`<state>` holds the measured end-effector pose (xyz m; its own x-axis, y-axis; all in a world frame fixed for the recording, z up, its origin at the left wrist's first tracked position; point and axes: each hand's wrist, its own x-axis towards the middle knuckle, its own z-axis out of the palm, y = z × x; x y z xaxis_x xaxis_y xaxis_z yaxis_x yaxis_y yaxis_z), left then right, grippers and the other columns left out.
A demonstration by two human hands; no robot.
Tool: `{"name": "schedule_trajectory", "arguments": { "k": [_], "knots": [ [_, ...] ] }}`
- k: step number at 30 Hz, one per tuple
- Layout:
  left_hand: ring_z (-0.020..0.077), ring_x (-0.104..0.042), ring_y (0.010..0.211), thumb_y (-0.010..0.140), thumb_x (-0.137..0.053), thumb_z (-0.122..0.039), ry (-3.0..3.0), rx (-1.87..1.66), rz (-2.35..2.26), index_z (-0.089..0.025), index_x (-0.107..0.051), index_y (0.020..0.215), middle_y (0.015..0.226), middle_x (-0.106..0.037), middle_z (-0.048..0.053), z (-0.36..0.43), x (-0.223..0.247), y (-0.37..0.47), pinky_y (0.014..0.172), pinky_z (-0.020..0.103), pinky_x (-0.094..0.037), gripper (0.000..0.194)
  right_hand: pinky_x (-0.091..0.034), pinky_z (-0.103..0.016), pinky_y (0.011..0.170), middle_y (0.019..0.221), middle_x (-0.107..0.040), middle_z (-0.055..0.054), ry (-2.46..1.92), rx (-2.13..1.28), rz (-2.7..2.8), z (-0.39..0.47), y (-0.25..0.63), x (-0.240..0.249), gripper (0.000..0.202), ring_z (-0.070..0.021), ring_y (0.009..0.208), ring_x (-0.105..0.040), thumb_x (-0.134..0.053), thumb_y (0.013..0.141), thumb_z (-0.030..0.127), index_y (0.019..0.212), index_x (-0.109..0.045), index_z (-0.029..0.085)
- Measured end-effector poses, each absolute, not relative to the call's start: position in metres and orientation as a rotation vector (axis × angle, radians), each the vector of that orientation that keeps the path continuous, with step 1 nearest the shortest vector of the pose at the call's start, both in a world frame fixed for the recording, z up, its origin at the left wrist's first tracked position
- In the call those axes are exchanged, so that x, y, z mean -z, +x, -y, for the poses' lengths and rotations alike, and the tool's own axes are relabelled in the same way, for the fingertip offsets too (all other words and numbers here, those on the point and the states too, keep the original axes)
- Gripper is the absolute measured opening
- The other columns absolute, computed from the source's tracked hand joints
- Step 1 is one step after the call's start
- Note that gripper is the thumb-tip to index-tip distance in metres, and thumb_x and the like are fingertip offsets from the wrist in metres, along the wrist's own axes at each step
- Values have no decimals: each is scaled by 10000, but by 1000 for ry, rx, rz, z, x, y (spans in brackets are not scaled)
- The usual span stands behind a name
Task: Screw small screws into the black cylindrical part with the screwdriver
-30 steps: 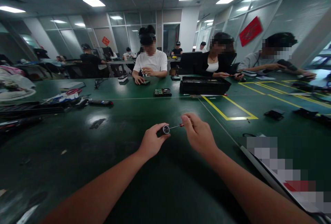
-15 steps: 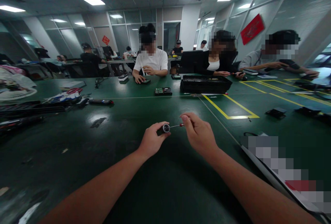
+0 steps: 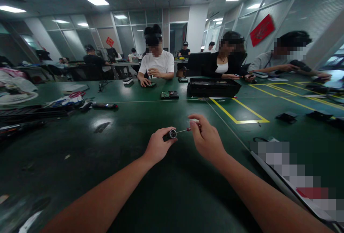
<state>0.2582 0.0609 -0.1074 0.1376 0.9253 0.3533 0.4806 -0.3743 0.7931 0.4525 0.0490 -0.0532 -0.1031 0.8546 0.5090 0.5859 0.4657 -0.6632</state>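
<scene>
My left hand [image 3: 158,145] is closed around a short black cylinder [image 3: 172,134] with a silver-rimmed end that faces right and toward me. What kind of thing it is I cannot make out. In my right hand [image 3: 205,136] is a screwdriver [image 3: 189,129] with a reddish handle, gripped between thumb and fingers. Its thin metal shaft points left, and the tip meets the open end of the cylinder. Most of the handle is hidden by the fingers. Both hands are above the green tabletop [image 3: 145,197].
Beyond my hands lie a circuit-board device [image 3: 169,94] and a long black open housing [image 3: 213,88]. Tools and cables [image 3: 72,98] are heaped at left. Small black parts [image 3: 286,117] and yellow tape [image 3: 252,122] are at right. Several people sit across the table.
The fingers of my right hand have shifted and loosened a little on the screwdriver handle. My left hand and the cylinder stay in place.
</scene>
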Motion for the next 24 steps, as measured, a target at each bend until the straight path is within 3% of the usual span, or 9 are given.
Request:
{"name": "schedule_trajectory", "arguments": {
  "k": [4, 10, 15, 20, 24],
  "knots": [
    [221, -635, 1135, 825, -752, -167, 1901, -1167, -1348, -257, -707, 1193, 1196, -708, 36, -60, 107, 258, 1032, 388, -458, 381, -491, -342, 711, 877, -695, -64, -1136, -406, 1799, -48, 452, 55, 282, -232, 821, -701, -423, 986, 310, 1221, -519, 188],
    [229, -637, 1136, 819, -750, -153, 1893, -1165, -1350, -240, -710, 1188, 1198, -708, 47, -59, 104, 258, 1045, 397, -459, 381, -420, -325, 592, 768, -698, -36, -1247, -393, 1789, -49, 452, 53, 307, -208, 632, -651, -380, 1022, 418, 1065, -612, 222],
    [236, -629, 1159, 831, -743, -176, 1869, -1168, -1384, -243, -704, 1204, 1219, -702, 51, -60, 105, 256, 1061, 413, -453, 382, -471, -341, 673, 854, -693, -48, -1164, -419, 1747, -49, 451, 56, 261, -224, 754, -672, -414, 983, 314, 1185, -540, 206],
    [235, -628, 1155, 837, -738, -182, 1885, -1161, -1381, -247, -705, 1205, 1216, -702, 50, -61, 105, 255, 1058, 414, -454, 375, -409, -314, 572, 766, -688, -30, -1262, -427, 1771, -49, 451, 54, 301, -199, 621, -624, -394, 1014, 424, 1056, -613, 223],
    [233, -627, 1155, 839, -737, -188, 1889, -1152, -1378, -257, -700, 1216, 1217, -700, 46, -62, 108, 254, 1052, 411, -454, 385, -466, -333, 632, 829, -690, -46, -1192, -450, 1735, -51, 450, 57, 249, -220, 722, -667, -416, 999, 356, 1153, -545, 209]
  ]
}}
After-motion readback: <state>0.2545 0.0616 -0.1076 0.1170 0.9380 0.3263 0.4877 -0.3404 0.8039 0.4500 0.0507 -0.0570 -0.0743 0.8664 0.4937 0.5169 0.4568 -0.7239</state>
